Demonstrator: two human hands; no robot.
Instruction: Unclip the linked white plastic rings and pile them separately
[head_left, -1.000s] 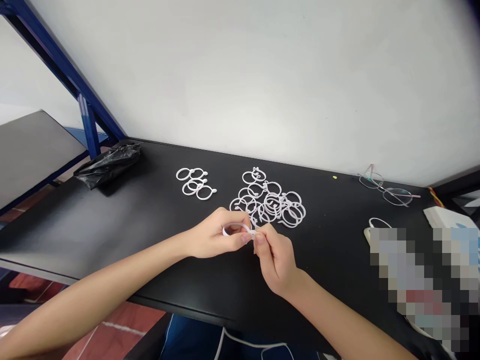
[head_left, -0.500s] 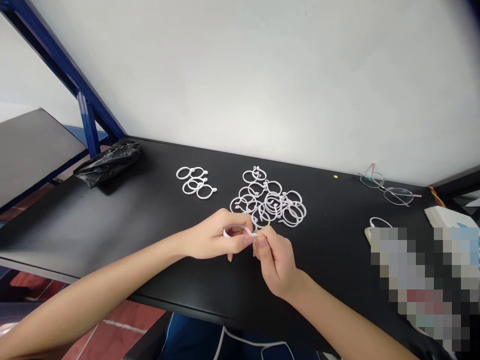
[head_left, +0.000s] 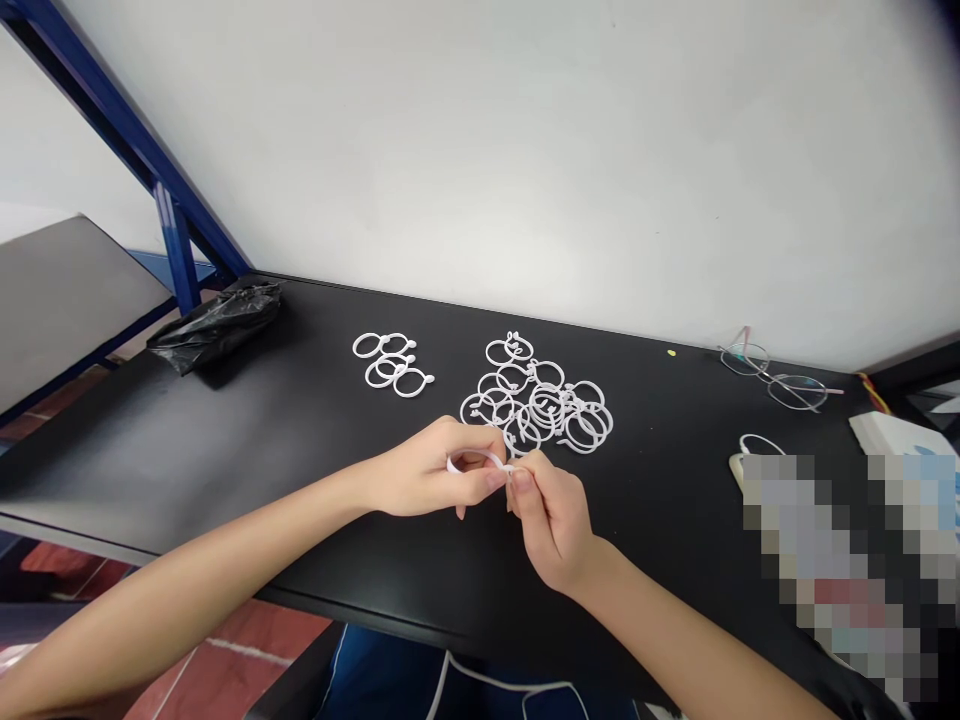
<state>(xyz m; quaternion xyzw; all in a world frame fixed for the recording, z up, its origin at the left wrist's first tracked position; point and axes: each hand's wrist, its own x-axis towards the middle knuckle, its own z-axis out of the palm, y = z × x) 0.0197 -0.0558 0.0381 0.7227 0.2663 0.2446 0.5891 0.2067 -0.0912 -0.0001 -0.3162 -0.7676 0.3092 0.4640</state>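
Note:
My left hand (head_left: 431, 472) and my right hand (head_left: 551, 515) meet over the black table (head_left: 315, 470), both pinching one white plastic ring (head_left: 480, 462). The left fingers curl round the ring's left part; the right thumb and forefinger grip its right end. Just beyond the hands lies a loose pile of several white rings (head_left: 544, 405). A smaller group of several white rings (head_left: 391, 363) lies further left on the table.
A crumpled black plastic bag (head_left: 217, 325) sits at the table's far left corner. Thin-framed glasses (head_left: 780, 378) lie at the far right by the white wall. A blurred-out area (head_left: 847, 560) covers the right front. A blue metal frame (head_left: 169, 215) stands at left.
Almost nothing has changed: both hands keep hold of the same ring, with only slight finger shifts.

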